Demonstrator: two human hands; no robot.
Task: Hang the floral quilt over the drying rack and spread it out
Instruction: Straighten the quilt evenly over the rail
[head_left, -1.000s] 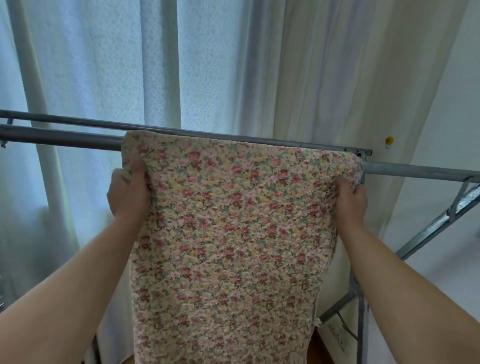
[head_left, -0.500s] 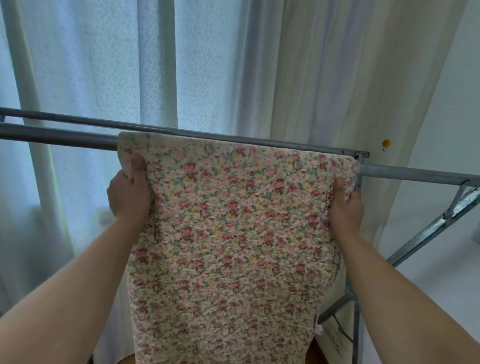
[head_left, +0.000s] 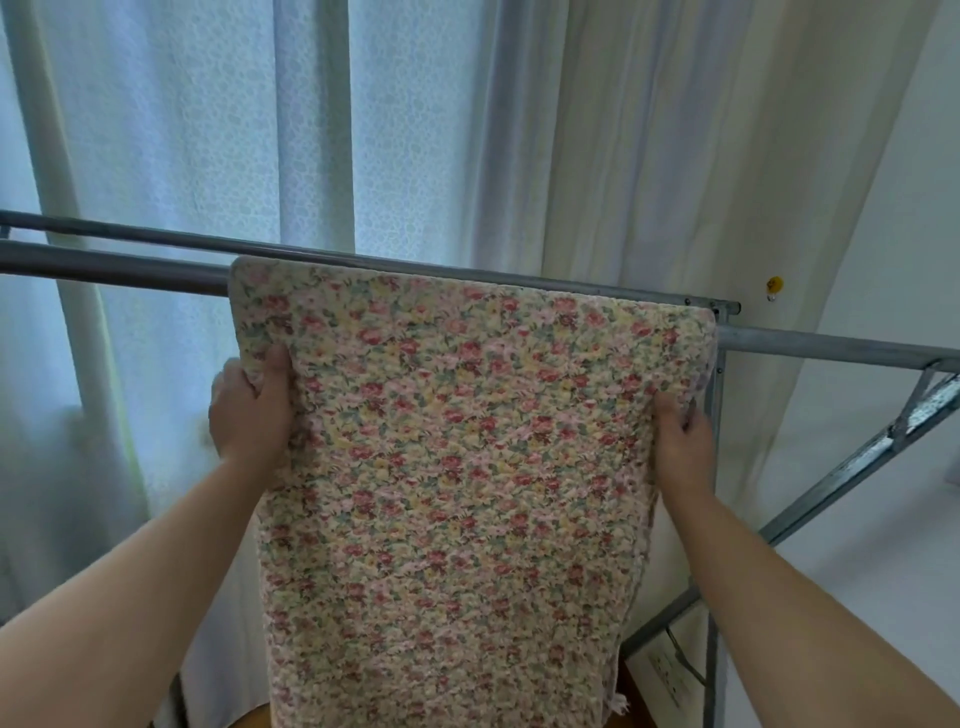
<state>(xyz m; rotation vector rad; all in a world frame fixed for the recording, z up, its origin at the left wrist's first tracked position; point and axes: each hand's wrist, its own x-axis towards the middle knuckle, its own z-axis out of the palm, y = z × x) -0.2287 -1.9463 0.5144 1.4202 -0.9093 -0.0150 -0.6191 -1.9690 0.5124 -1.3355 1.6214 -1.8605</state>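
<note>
The floral quilt (head_left: 457, 467) fills the centre of the frame, draped over the near bar of the drying rack (head_left: 114, 267) so that its folded top edge runs across the middle of the picture, sloping slightly down to the right. From there it hangs straight down and runs out of the bottom edge of the frame. It sits toward the right end of the bar, its upper right corner just beside the rack's upright post.

The left hand (head_left: 252, 413) holds the quilt's left edge a little below the bar, thumb pressed flat on the front of the fabric and the fingers wrapped round behind the edge, out of sight. The right hand (head_left: 680, 441) grips the right edge at about the same height, thumb on the front and fingers curled round the border. Both hands sit level with each other, one on each side, with the full width of the quilt stretched between them. Both forearms come up from the lower corners of the frame, bare and nearly straight.

A second, thinner rack bar runs just behind the first. Behind the rack hang pale curtains (head_left: 311, 130). A white wall (head_left: 893, 234) fills the right of the frame, with a power outlet (head_left: 667, 675) low down at lower right.
</note>
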